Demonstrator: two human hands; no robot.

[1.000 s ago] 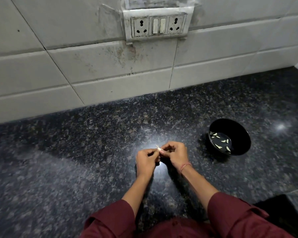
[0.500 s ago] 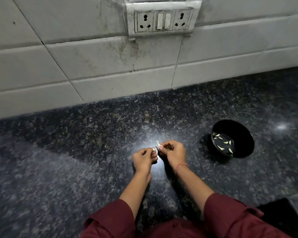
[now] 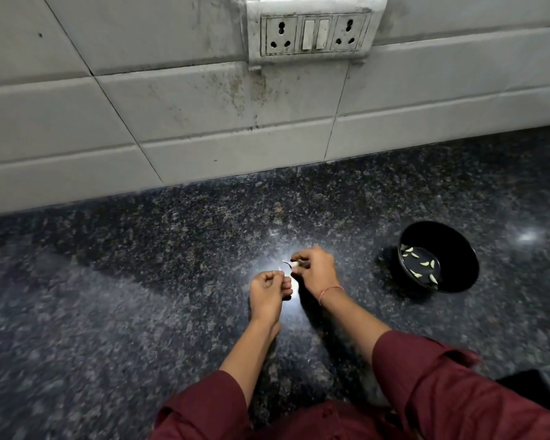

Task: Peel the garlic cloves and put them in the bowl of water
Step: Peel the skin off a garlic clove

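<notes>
Right hand [image 3: 315, 273]: pinches garlic clove [image 3: 295, 264].
Left hand [image 3: 269, 289]: curled alongside, grip unclear.
Advice: peel completely; bowl [image 3: 459, 274] lies rightward.

A dark speckled stone worktop [image 3: 140, 281] is observed beneath and around the fingers [image 3: 300, 259]. A bright glare patch [image 3: 277, 246] is noted on it just beside the fingers. Beyond the fingers, a wall of pale tiles [image 3: 188, 106] is recorded, marked with dark stains. A grimy switch plate [image 3: 315, 34] with two sockets is mounted on it, far beyond the fingers. A black object [image 3: 527, 389] is partly seen nearer than the fingers, to the right.
</notes>
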